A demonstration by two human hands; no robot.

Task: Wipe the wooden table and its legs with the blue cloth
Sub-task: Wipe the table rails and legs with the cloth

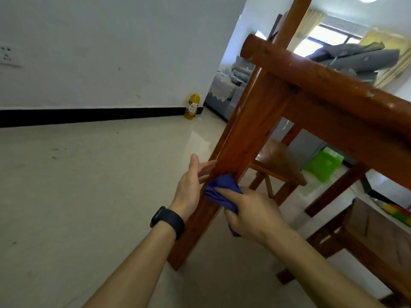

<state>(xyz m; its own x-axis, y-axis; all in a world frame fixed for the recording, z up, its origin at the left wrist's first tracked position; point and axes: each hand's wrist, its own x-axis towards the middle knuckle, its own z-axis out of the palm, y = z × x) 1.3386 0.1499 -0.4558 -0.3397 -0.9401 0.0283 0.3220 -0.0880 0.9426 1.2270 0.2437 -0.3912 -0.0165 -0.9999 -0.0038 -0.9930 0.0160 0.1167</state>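
Note:
The wooden table (329, 85) is seen from low down, its reddish-brown edge running across the upper right. Its near leg (246, 134) slants down to the floor at the centre. My right hand (255, 214) presses a bunched blue cloth (220, 192) against the lower part of this leg. My left hand (191, 185), with a black band on the wrist, grips the same leg from the left side, fingers wrapped around it just above the cloth. A second table leg (333, 190) stands further right.
Wooden stools stand under the table (280, 165) and at the right (373, 236). A yellow bottle (192, 106) sits by the white wall's black skirting. A green container (323, 164) lies beyond the table. A grey sofa (226, 92) is in the far room. Pale tiled floor spreads left.

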